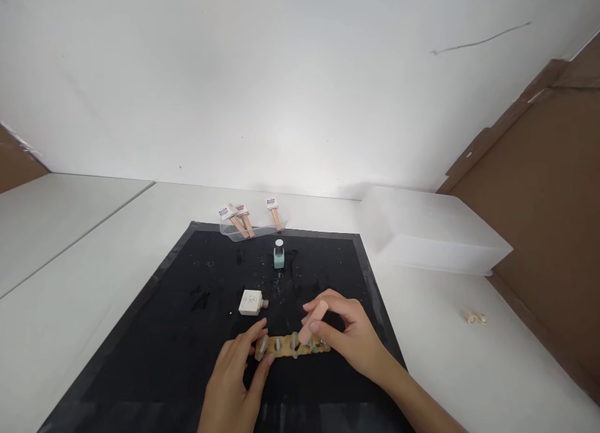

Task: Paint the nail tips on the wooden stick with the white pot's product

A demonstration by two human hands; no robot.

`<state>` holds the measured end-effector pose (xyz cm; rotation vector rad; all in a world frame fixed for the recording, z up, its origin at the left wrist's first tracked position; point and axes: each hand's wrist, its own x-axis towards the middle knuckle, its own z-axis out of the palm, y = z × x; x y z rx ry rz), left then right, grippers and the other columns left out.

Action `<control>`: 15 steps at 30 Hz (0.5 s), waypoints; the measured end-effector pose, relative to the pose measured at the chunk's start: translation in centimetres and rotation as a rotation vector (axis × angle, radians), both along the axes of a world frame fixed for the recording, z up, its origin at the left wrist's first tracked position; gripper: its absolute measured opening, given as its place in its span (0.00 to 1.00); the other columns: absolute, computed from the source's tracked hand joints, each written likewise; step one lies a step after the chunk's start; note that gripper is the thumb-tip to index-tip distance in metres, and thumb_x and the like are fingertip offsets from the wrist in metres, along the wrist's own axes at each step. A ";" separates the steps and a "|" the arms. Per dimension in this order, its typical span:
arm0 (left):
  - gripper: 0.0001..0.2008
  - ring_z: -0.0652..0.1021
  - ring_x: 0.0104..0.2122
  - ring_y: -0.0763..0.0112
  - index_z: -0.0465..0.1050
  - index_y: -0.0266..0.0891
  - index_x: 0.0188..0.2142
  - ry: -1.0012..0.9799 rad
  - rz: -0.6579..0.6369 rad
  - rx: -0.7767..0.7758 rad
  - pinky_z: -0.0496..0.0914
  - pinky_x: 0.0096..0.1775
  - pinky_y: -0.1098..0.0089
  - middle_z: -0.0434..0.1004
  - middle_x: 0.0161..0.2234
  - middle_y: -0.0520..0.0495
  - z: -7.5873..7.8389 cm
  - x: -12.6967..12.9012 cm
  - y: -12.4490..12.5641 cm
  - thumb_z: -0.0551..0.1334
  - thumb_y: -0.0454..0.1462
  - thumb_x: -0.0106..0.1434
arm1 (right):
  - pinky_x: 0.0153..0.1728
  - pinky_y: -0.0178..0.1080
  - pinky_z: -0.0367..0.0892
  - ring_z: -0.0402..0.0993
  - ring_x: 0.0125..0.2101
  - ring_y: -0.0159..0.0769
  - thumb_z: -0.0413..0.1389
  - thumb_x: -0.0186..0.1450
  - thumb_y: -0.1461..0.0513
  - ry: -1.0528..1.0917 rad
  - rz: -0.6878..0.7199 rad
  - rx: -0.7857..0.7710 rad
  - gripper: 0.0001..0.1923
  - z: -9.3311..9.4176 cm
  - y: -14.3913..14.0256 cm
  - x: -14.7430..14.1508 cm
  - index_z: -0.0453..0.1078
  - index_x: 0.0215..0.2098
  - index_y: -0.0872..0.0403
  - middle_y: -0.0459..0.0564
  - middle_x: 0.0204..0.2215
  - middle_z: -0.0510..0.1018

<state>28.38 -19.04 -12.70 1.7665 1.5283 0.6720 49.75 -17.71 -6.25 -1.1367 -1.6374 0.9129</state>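
Note:
A tan strip (287,347) with several grey nail-shaped tips standing on it lies on the black mat (178,308). My left hand (234,383) pinches the strip's left end between thumb and fingers. My right hand (349,336) rests over the strip's right end and holds a pink nail tip (313,321) between thumb and forefinger, just above the row of tips. A small white square bottle (251,302) lies on its side just behind the strip. A mint-green nail polish bottle (279,254) with a silver cap stands farther back.
A clear shallow tray (234,235) with three pink labelled sticks sits at the mat's far edge. A frosted plastic box (431,230) stands at the right on the white table. Two small pale pieces (476,318) lie right of the mat. Brown cardboard (544,189) lines the right side.

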 end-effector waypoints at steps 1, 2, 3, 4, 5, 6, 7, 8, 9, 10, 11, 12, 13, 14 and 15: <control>0.22 0.77 0.39 0.61 0.63 0.48 0.56 -0.003 -0.001 -0.001 0.74 0.38 0.64 0.76 0.45 0.43 -0.1 0.0 0.0 0.53 0.47 0.64 | 0.42 0.39 0.68 0.76 0.39 0.40 0.58 0.63 0.65 -0.011 0.020 0.002 0.09 0.0 0.0 0.0 0.78 0.27 0.51 0.48 0.28 0.80; 0.22 0.77 0.39 0.61 0.63 0.48 0.56 -0.004 -0.002 -0.002 0.74 0.38 0.64 0.76 0.45 0.43 -0.1 0.0 0.0 0.53 0.47 0.64 | 0.42 0.39 0.68 0.75 0.39 0.40 0.58 0.63 0.66 -0.021 0.017 0.009 0.08 0.0 0.0 0.0 0.78 0.28 0.51 0.48 0.28 0.80; 0.22 0.77 0.39 0.61 0.63 0.48 0.56 -0.001 -0.001 -0.002 0.74 0.38 0.63 0.76 0.45 0.43 -0.1 0.0 0.0 0.53 0.47 0.64 | 0.42 0.39 0.68 0.75 0.40 0.40 0.58 0.63 0.66 -0.028 -0.008 0.020 0.07 -0.1 0.0 0.0 0.78 0.31 0.51 0.49 0.30 0.81; 0.22 0.77 0.38 0.61 0.64 0.48 0.56 0.004 0.001 0.002 0.74 0.38 0.63 0.76 0.45 0.43 -0.2 0.0 0.0 0.53 0.47 0.64 | 0.43 0.40 0.68 0.75 0.40 0.40 0.58 0.63 0.66 -0.026 -0.044 0.031 0.06 -0.1 0.0 0.1 0.78 0.34 0.51 0.49 0.32 0.81; 0.22 0.77 0.38 0.61 0.64 0.48 0.56 0.010 0.001 0.008 0.74 0.38 0.63 0.76 0.44 0.43 -0.2 0.0 0.0 0.53 0.47 0.64 | 0.43 0.40 0.68 0.75 0.40 0.40 0.58 0.63 0.66 -0.018 -0.074 0.037 0.07 -0.1 0.0 0.1 0.77 0.37 0.51 0.49 0.34 0.81; 0.21 0.77 0.37 0.61 0.64 0.47 0.55 0.016 0.002 0.022 0.74 0.38 0.63 0.76 0.44 0.43 -0.1 0.0 0.0 0.53 0.47 0.64 | 0.43 0.40 0.68 0.75 0.40 0.39 0.58 0.63 0.66 -0.008 -0.085 0.036 0.07 -0.1 0.0 0.1 0.77 0.37 0.51 0.49 0.34 0.81; 0.21 0.77 0.37 0.61 0.65 0.47 0.55 0.018 -0.001 0.033 0.74 0.38 0.63 0.76 0.43 0.44 -0.1 0.1 0.0 0.53 0.46 0.64 | 0.43 0.40 0.68 0.75 0.40 0.39 0.57 0.64 0.65 0.001 -0.075 0.029 0.07 -0.1 0.0 0.1 0.78 0.35 0.50 0.49 0.33 0.81; 0.21 0.77 0.37 0.61 0.65 0.47 0.55 0.020 0.003 0.049 0.74 0.38 0.63 0.77 0.42 0.44 0.0 0.1 0.0 0.53 0.46 0.64 | 0.43 0.40 0.68 0.75 0.40 0.40 0.57 0.64 0.65 0.004 -0.047 0.017 0.07 0.0 -0.1 0.1 0.78 0.33 0.50 0.48 0.31 0.81; 0.21 0.77 0.36 0.61 0.66 0.47 0.54 0.017 0.009 0.065 0.74 0.37 0.64 0.77 0.42 0.44 0.1 0.1 0.0 0.54 0.46 0.63 | 0.42 0.40 0.68 0.76 0.40 0.40 0.58 0.64 0.64 -0.001 -0.014 0.005 0.08 0.0 -0.1 0.1 0.78 0.30 0.50 0.48 0.29 0.80; 0.20 0.77 0.35 0.61 0.66 0.47 0.54 0.020 0.012 0.065 0.74 0.36 0.64 0.77 0.41 0.44 0.1 0.1 0.0 0.54 0.46 0.63 | 0.42 0.39 0.68 0.76 0.40 0.40 0.58 0.64 0.64 -0.009 0.011 -0.003 0.09 0.1 -0.1 0.1 0.78 0.27 0.50 0.47 0.28 0.80; 0.20 0.78 0.35 0.61 0.67 0.47 0.54 0.021 0.017 0.066 0.74 0.36 0.64 0.78 0.41 0.44 0.2 0.1 0.0 0.54 0.46 0.63 | 0.42 0.40 0.68 0.76 0.40 0.40 0.58 0.63 0.64 -0.019 0.020 -0.007 0.09 0.1 -0.1 0.0 0.78 0.27 0.50 0.48 0.28 0.80; 0.20 0.78 0.35 0.61 0.67 0.47 0.54 0.020 0.020 0.064 0.74 0.35 0.64 0.78 0.41 0.44 0.3 0.1 0.0 0.55 0.46 0.63 | 0.43 0.40 0.68 0.76 0.40 0.40 0.58 0.64 0.64 -0.025 0.013 -0.006 0.08 0.0 -0.1 0.0 0.78 0.28 0.50 0.48 0.29 0.81; 0.20 0.78 0.35 0.61 0.67 0.47 0.54 0.020 0.021 0.064 0.74 0.35 0.65 0.78 0.41 0.44 0.3 0.1 0.0 0.55 0.46 0.63 | 0.44 0.41 0.68 0.75 0.40 0.41 0.57 0.64 0.64 -0.026 -0.009 0.000 0.07 -0.1 -0.1 0.0 0.78 0.31 0.50 0.48 0.30 0.81; 0.20 0.78 0.35 0.61 0.67 0.47 0.54 0.018 0.020 0.068 0.74 0.35 0.64 0.78 0.42 0.44 0.3 0.1 0.1 0.55 0.46 0.63 | 0.44 0.42 0.68 0.75 0.40 0.41 0.57 0.64 0.64 -0.020 -0.040 0.010 0.07 -0.1 0.0 -0.1 0.78 0.34 0.50 0.49 0.33 0.82; 0.20 0.78 0.36 0.61 0.67 0.47 0.54 0.017 0.020 0.075 0.74 0.35 0.64 0.78 0.42 0.44 0.3 0.1 0.1 0.55 0.46 0.63 | 0.45 0.42 0.68 0.75 0.41 0.41 0.57 0.65 0.64 -0.011 -0.068 0.015 0.07 -0.2 0.0 -0.1 0.77 0.36 0.49 0.49 0.34 0.82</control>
